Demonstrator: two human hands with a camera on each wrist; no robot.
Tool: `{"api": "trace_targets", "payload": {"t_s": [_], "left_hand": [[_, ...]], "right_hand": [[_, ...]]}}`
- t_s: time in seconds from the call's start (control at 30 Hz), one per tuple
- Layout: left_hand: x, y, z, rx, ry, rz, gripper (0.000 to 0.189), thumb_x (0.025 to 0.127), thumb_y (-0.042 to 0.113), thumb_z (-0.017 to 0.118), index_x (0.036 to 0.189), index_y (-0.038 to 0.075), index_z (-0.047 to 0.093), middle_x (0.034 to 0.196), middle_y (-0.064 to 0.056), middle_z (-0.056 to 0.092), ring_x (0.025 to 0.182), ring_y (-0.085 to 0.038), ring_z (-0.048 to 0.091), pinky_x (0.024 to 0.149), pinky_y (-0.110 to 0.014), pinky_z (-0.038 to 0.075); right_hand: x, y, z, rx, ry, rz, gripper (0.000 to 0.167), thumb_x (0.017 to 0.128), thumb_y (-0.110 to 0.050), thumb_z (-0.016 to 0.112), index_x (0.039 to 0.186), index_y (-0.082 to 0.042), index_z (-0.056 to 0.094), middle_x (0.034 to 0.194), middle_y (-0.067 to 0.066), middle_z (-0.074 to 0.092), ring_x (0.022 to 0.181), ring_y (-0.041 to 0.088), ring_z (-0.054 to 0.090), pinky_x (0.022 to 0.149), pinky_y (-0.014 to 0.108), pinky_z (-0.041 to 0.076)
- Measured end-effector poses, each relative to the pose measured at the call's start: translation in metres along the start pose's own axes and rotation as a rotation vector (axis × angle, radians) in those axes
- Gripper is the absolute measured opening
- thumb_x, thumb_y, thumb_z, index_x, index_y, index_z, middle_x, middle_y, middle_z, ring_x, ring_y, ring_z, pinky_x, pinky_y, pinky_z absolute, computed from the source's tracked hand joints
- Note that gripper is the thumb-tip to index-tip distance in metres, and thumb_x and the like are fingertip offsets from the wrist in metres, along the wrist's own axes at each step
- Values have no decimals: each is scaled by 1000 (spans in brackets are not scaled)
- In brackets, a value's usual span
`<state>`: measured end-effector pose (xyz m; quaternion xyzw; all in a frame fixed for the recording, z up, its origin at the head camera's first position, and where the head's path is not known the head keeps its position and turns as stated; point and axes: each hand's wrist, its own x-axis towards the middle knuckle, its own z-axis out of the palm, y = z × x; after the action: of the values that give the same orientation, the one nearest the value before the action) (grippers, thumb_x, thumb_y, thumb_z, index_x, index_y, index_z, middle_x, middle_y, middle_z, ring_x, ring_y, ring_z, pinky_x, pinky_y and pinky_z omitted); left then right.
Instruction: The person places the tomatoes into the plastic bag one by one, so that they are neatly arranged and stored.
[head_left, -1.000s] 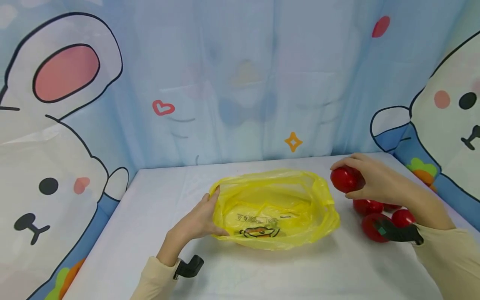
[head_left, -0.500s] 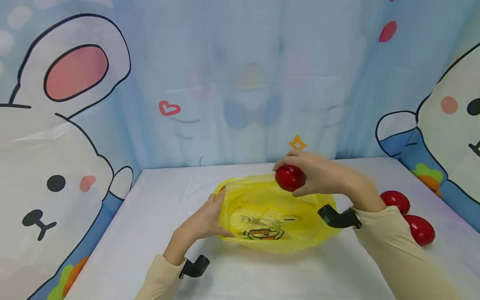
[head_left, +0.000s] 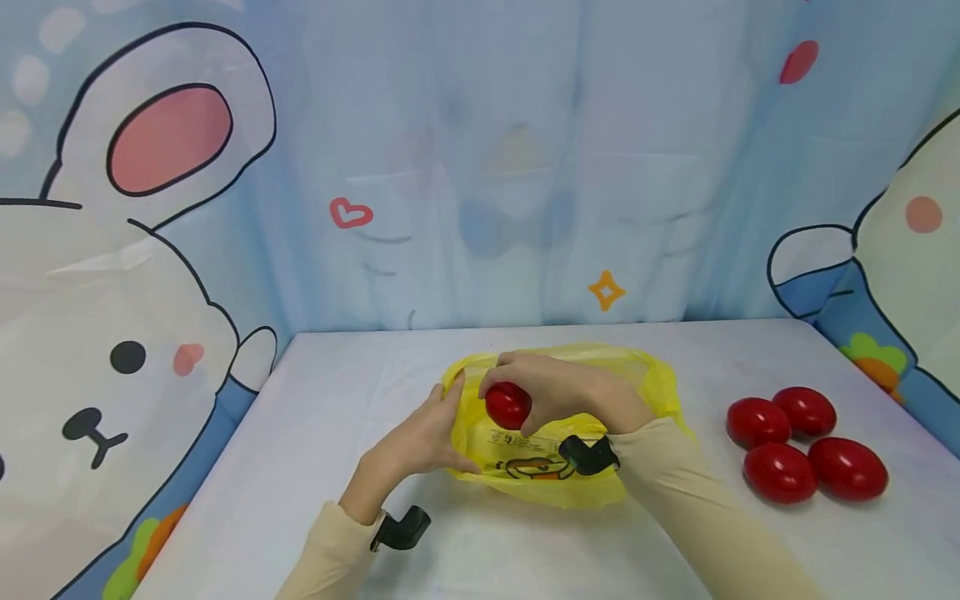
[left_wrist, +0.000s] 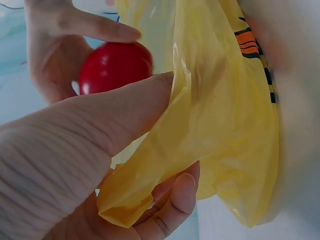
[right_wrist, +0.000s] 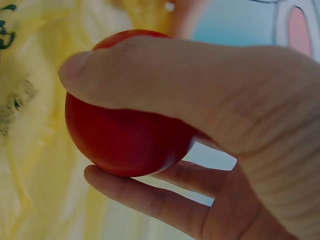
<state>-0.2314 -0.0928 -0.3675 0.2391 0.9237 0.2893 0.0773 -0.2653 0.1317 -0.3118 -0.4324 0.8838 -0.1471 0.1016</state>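
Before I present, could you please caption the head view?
Left grip holds an open yellow bag, right grip a rounded red object.

We see small dark print [head_left: 517, 440] on the yellow bag [head_left: 543, 423]. We cannot read any of it.

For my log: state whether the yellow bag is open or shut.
Open: the yellow bag gapes, its rim held by the left hand.

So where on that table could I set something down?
The white table is bare left of the left hand, towards the printed curtain, and in front of the yellow bag, between the sleeves. There's room behind the four red objects. It's crowded at those objects and at the bag's mouth, where the right hand holds another red object.
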Motion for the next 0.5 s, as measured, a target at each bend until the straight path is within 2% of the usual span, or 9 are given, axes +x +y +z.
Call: {"api": "trace_targets", "payload": {"t_s": [0.3,0.5], "left_hand": [[0,1,-1,23,-16,-16,124,78,22,95,165,-4,12,165,-36,18,152,-49,27,115,-54,40],[0,0,-2,41,-17,-30,125,78,23,95,166,-2,11,164,-37,18,149,-47,36,114,-53,42]], "right_hand": [[27,6,23,-4,-43,23,53,78,2,87,126,-10,68,122,6,62,111,26,61,94,39,57],[40,7,31,-8,-75,81,54,77,1,89,125,-10,67,120,5,61,110,24,60,95,39,56]]}}
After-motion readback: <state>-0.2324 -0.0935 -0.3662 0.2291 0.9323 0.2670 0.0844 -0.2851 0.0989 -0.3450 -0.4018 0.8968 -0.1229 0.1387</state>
